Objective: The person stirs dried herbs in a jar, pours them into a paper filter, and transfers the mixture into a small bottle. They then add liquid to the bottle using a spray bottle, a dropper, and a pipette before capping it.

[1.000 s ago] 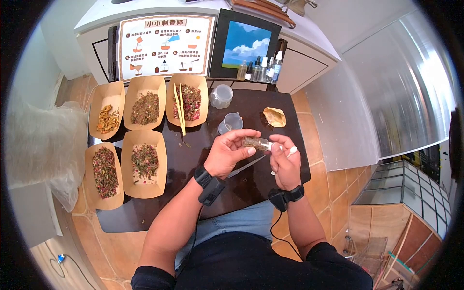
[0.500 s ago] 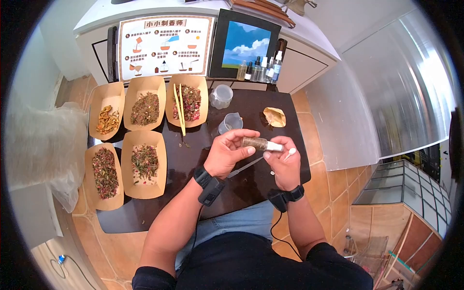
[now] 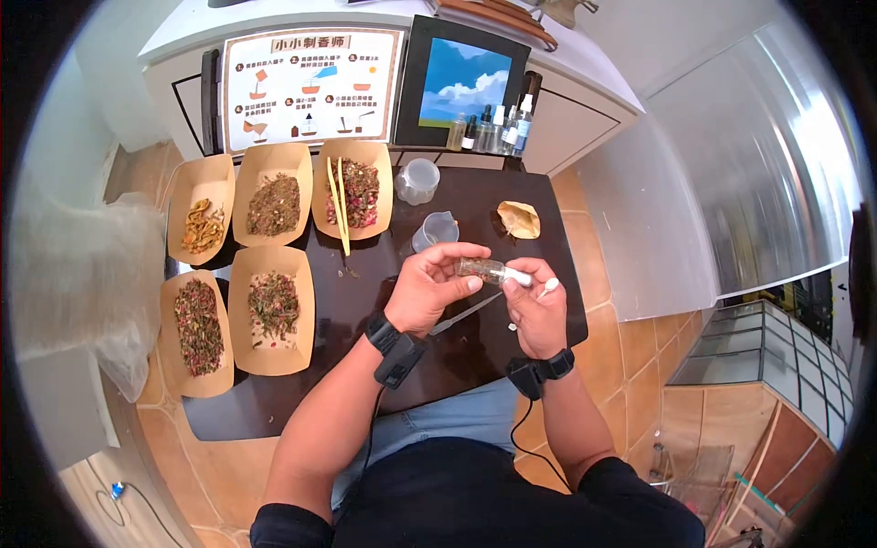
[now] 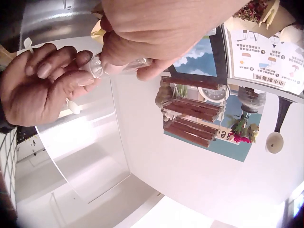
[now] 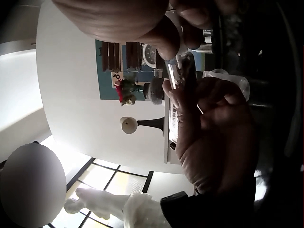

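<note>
A small clear bottle [image 3: 475,268] with brown herb bits inside lies tilted nearly flat in my left hand [image 3: 429,290], gripped between fingers and thumb. On its right end is a white top [image 3: 518,277], pinched by the thumb and fingers of my right hand [image 3: 541,318]. A small white piece [image 3: 550,287] sticks out between the right fingers. In the left wrist view the white neck ring [image 4: 96,66] shows between both hands, and the left fingers hide most of the glass. Below the hands, a clear pipette [image 3: 464,314] lies on the dark table [image 3: 384,402].
Several paper trays [image 3: 236,315] of dried petals and herbs stand at left, yellow tongs [image 3: 339,205] across one. Two plastic cups [image 3: 417,181] and a crumpled paper filter [image 3: 519,220] sit at the back. Behind them stand small bottles [image 3: 498,131] and an instruction board [image 3: 311,91].
My right fingers loosened around the white top, exposing more of it, then closed over it again. The herb bits shifted inside the bottle. My left hand has stayed in place.
</note>
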Available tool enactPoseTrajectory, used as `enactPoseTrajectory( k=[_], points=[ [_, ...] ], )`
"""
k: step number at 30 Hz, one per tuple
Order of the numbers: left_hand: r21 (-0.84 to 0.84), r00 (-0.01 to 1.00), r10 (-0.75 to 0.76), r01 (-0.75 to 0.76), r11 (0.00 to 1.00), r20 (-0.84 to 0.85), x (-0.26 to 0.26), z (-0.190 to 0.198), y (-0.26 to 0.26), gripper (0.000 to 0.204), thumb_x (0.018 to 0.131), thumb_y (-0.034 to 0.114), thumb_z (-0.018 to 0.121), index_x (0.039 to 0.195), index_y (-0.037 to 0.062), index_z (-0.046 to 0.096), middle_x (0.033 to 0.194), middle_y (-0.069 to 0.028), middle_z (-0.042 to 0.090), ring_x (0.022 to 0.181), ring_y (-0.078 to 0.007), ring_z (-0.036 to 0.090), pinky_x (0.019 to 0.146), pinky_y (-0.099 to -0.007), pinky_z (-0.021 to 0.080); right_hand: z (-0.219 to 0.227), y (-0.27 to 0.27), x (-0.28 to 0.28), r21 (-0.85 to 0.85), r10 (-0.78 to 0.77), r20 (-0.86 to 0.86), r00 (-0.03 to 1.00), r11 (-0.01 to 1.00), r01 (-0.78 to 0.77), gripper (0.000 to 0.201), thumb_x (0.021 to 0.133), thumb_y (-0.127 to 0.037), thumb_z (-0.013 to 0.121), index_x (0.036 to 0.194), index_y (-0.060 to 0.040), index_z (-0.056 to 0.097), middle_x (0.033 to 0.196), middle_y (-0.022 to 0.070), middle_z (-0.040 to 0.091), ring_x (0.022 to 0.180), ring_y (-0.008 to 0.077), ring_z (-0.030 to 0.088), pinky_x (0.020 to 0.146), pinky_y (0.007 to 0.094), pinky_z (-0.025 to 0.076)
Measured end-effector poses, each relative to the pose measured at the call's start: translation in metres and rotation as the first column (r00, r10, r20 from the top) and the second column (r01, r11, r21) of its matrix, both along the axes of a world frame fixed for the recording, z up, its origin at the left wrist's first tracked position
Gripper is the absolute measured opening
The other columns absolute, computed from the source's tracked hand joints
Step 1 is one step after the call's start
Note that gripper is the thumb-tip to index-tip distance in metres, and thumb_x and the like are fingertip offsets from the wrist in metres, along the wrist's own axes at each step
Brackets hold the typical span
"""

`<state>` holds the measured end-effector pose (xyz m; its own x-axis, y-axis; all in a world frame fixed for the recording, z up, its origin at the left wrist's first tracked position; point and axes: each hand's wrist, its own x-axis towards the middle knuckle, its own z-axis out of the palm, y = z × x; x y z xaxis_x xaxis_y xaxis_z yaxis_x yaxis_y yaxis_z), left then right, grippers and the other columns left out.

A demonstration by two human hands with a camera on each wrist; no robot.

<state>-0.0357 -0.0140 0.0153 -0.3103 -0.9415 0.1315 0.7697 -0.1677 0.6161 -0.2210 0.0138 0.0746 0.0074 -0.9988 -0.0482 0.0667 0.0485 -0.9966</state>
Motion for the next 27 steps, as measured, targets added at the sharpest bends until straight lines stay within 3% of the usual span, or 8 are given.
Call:
enactPoseTrajectory(
  k=[12, 15, 17, 20, 21, 23, 24, 27],
  points=[
    [0.007, 1.000, 0.000, 0.000, 1.000, -0.005, 0.001, -0.001, 0.000, 0.042, 0.088, -0.009, 0.073, 0.128, -0.0019, 0.064, 0.126, -0.0107, 0.069, 0.112, -0.0162, 0.067, 0.100, -0.0315, 0.054, 0.003, 0.000, -0.005, 0.094, 0.006, -0.056, 0.998, 0.996, -0.001, 0.021, 0.099, -0.007, 0.069, 0.118, -0.0031, 0.062, 0.085, -0.0039, 0.062, 0.060, 0.0000, 0.045, 0.050, 0.0173, 0.033],
    [0.012, 1.000, -0.026, 0.026, 1.000, 0.009, 0.001, -0.001, -0.001, 0.042, 0.087, -0.009, 0.073, 0.128, -0.0018, 0.064, 0.127, -0.0110, 0.069, 0.113, -0.0169, 0.067, 0.101, -0.0321, 0.054, 0.001, 0.000, -0.005, 0.143, 0.013, -0.089, 0.996, 0.990, 0.000, 0.020, 0.097, -0.003, 0.070, 0.115, -0.0035, 0.062, 0.093, -0.0008, 0.063, 0.069, 0.0021, 0.052, 0.057, 0.0180, 0.041],
    [-0.010, 1.000, -0.014, 0.014, 1.000, 0.001, 0.000, -0.003, -0.001, 0.043, 0.088, -0.010, 0.072, 0.129, -0.0020, 0.063, 0.128, -0.0117, 0.068, 0.113, -0.0174, 0.067, 0.102, -0.0324, 0.054, -0.002, 0.000, 0.004, -0.171, 0.016, -0.017, 1.000, 0.985, -0.019, 0.022, 0.094, 0.003, 0.071, 0.111, -0.0044, 0.060, 0.105, 0.0021, 0.062, 0.085, 0.0057, 0.057, 0.071, 0.0203, 0.048],
    [-0.011, 1.000, 0.011, -0.011, 1.000, -0.008, 0.000, -0.003, -0.001, 0.043, 0.088, -0.010, 0.072, 0.129, -0.0018, 0.063, 0.129, -0.0124, 0.068, 0.114, -0.0180, 0.067, 0.102, -0.0326, 0.054, -0.003, 0.000, -0.001, -0.035, 0.027, 0.065, 0.998, 0.999, -0.025, 0.024, 0.092, 0.007, 0.071, 0.108, -0.0051, 0.058, 0.113, 0.0036, 0.059, 0.097, 0.0086, 0.057, 0.083, 0.0229, 0.049],
    [-0.012, 1.000, 0.010, -0.011, 1.000, -0.009, 0.000, -0.003, -0.001, 0.043, 0.088, -0.010, 0.072, 0.129, -0.0018, 0.063, 0.129, -0.0124, 0.068, 0.114, -0.0180, 0.067, 0.102, -0.0326, 0.054, -0.005, 0.000, -0.001, -0.036, 0.027, 0.064, 0.998, 0.999, -0.024, 0.024, 0.092, 0.007, 0.071, 0.108, -0.0051, 0.058, 0.113, 0.0036, 0.059, 0.097, 0.0086, 0.057, 0.083, 0.0229, 0.049],
    [-0.006, 1.000, 0.003, -0.003, 1.000, -0.026, -0.001, -0.005, -0.002, 0.044, 0.088, -0.010, 0.072, 0.130, -0.0013, 0.063, 0.129, -0.0128, 0.068, 0.114, -0.0183, 0.067, 0.102, -0.0326, 0.054, -0.007, -0.002, -0.001, -0.085, 0.027, -0.013, 1.000, 0.996, -0.028, 0.028, 0.092, 0.007, 0.070, 0.111, -0.0082, 0.057, 0.111, 0.0018, 0.061, 0.070, 0.0023, 0.051, 0.051, 0.0163, 0.038],
    [-0.006, 1.000, 0.004, -0.004, 1.000, -0.026, 0.000, -0.005, -0.002, 0.044, 0.088, -0.010, 0.072, 0.130, -0.0013, 0.063, 0.129, -0.0128, 0.068, 0.114, -0.0183, 0.067, 0.102, -0.0326, 0.054, -0.006, -0.002, 0.000, -0.085, 0.028, -0.013, 1.000, 0.996, -0.029, 0.028, 0.092, 0.007, 0.070, 0.111, -0.0082, 0.057, 0.111, 0.0018, 0.061, 0.070, 0.0023, 0.051, 0.051, 0.0163, 0.038],
    [-0.009, 1.000, -0.005, 0.005, 1.000, -0.016, 0.000, -0.005, -0.002, 0.044, 0.088, -0.010, 0.072, 0.129, -0.0011, 0.063, 0.129, -0.0130, 0.068, 0.115, -0.0188, 0.067, 0.102, -0.0330, 0.054, 0.003, 0.000, 0.002, -0.103, 0.024, -0.040, 0.999, 0.994, -0.028, 0.021, 0.095, 0.002, 0.070, 0.110, -0.0050, 0.059, 0.103, 0.0013, 0.061, 0.085, 0.0060, 0.056, 0.072, 0.0205, 0.047]
  ],
)
